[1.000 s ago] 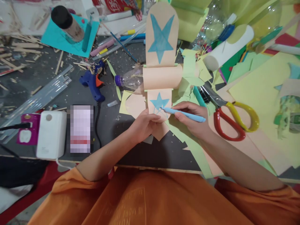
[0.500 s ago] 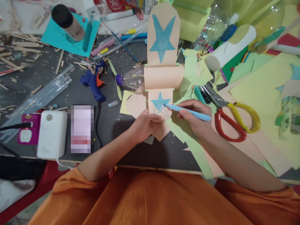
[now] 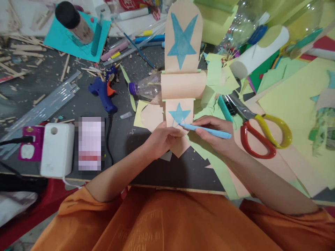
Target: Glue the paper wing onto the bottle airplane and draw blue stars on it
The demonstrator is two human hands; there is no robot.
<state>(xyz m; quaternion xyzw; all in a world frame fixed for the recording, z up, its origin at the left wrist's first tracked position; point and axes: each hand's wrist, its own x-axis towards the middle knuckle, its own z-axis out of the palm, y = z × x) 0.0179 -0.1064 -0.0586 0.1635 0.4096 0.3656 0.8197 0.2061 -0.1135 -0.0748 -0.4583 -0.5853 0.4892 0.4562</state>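
A model plane made from a plastic bottle (image 3: 149, 86) wrapped in peach paper lies on the dark table, its purple cap and green propeller toward the left. Its far wing (image 3: 182, 38) bears a filled blue star. On the near wing (image 3: 170, 104) is a smaller star, its upper part coloured and its lower points partly outlined. My left hand (image 3: 161, 141) pinches that wing's near edge between thumb and fingers. In my right hand (image 3: 216, 134) is a light blue felt-tip pen (image 3: 213, 132), its tip touching the lower part of the small star.
Scissors (image 3: 261, 130) with red and yellow handles lie right of my right hand on paper sheets. A blue glue gun (image 3: 103, 92), a phone (image 3: 90, 144) and a white power bank (image 3: 57, 150) are at left. Behind stand a black-capped jar (image 3: 78, 28) and a white paper tube (image 3: 259, 52).
The pen tip has moved slightly left and down across the small star, with my right hand shifting along. More blue shows at the star's middle. My left hand stays in place.
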